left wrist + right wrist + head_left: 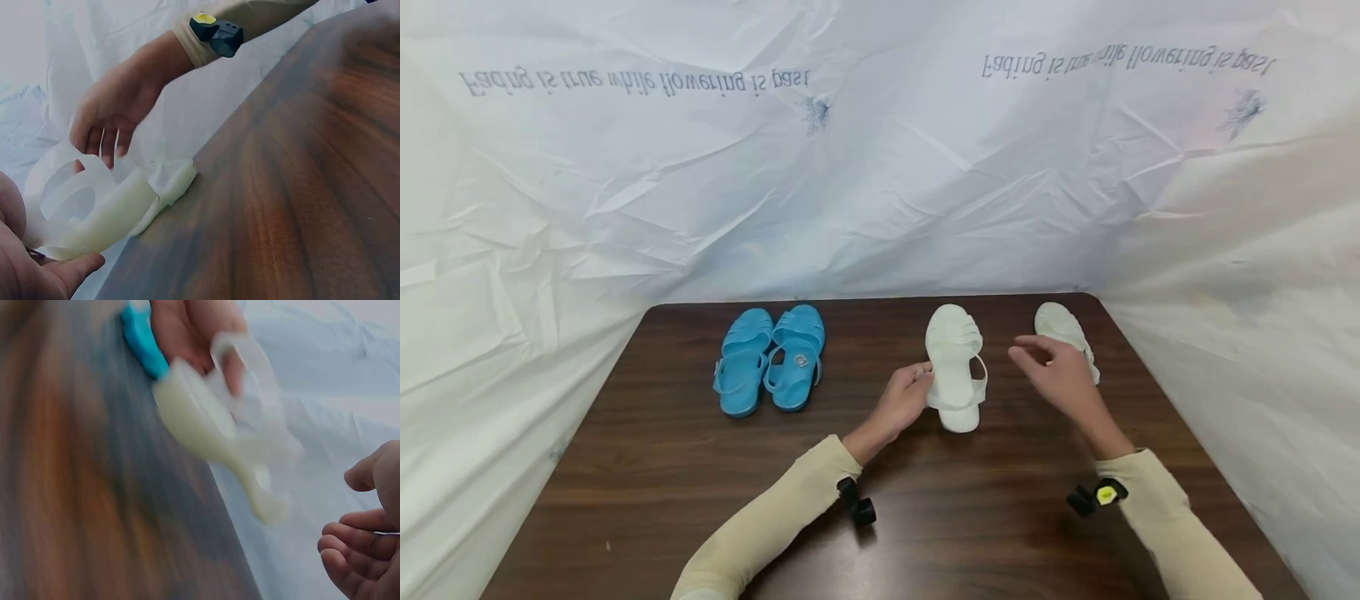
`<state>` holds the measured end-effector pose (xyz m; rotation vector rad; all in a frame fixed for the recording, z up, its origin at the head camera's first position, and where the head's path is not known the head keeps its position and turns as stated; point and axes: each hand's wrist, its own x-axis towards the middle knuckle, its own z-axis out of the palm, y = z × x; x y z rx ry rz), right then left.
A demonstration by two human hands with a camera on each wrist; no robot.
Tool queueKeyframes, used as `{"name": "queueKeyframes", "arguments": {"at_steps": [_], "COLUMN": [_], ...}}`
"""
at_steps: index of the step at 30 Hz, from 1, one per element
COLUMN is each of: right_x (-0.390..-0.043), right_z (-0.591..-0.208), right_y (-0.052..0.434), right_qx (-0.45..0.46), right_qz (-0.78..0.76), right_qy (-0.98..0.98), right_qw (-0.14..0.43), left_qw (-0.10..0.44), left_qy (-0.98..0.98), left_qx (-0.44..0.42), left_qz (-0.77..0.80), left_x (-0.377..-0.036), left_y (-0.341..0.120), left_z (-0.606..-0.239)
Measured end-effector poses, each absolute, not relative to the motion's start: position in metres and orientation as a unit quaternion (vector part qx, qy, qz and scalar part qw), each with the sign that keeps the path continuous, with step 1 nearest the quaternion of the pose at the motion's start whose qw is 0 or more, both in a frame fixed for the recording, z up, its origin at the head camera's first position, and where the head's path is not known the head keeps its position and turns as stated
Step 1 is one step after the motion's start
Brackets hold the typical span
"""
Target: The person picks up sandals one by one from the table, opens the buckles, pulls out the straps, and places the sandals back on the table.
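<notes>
My left hand [904,398] pinches the side of a white sandal [953,375] near its heel strap, with the toe pointing to the far edge. The left wrist view shows the thumb and fingers on this sandal [122,215], which is tilted and close over the table. To the right, my right hand [1066,379] holds nothing; its fingers are loosely bent with the thumb apart, as the right wrist view of the hand [369,531] also shows. Behind it lies a second white sandal [1060,323], its heel part partly hidden by that hand.
Two blue sandals [742,358] [799,342] lie side by side on the left of the dark wooden table [647,500]. White plastic sheeting [880,183] with printed lettering hangs behind the table and along both sides.
</notes>
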<state>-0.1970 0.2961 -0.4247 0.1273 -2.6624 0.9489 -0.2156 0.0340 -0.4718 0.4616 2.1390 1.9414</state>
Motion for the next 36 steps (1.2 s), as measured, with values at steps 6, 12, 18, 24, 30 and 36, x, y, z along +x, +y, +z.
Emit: {"name": "queueKeyframes", "arguments": {"at_steps": [6, 12, 18, 24, 30, 36], "right_x": [-0.202, -0.213, -0.219, -0.223, -0.225, -0.23], "right_z": [-0.415, -0.424, -0.431, -0.437, -0.446, -0.453], "right_y": [0.353, 0.397, 0.415, 0.423, 0.427, 0.426], "right_qx": [0.013, -0.032, -0.058, -0.071, -0.075, -0.102], "right_qz": [0.263, 0.265, 0.279, 0.286, 0.287, 0.308], "right_qy": [-0.948, -0.957, -0.957, -0.956, -0.955, -0.946], "right_qw": [0.178, 0.115, 0.044, 0.002, -0.014, -0.025], "left_qw": [0.107, 0.107, 0.123, 0.125, 0.123, 0.139], "left_qy": [0.721, 0.712, 0.703, 0.7, 0.707, 0.699], "left_qx": [0.162, 0.176, 0.176, 0.177, 0.167, 0.164], "left_qz": [0.665, 0.671, 0.678, 0.68, 0.676, 0.682], "left_x": [-0.224, -0.231, -0.237, -0.242, -0.251, -0.261], "left_y": [0.047, 0.058, 0.072, 0.089, 0.107, 0.12], "left_z": [-0.472, -0.476, -0.482, -0.487, -0.49, -0.495]}}
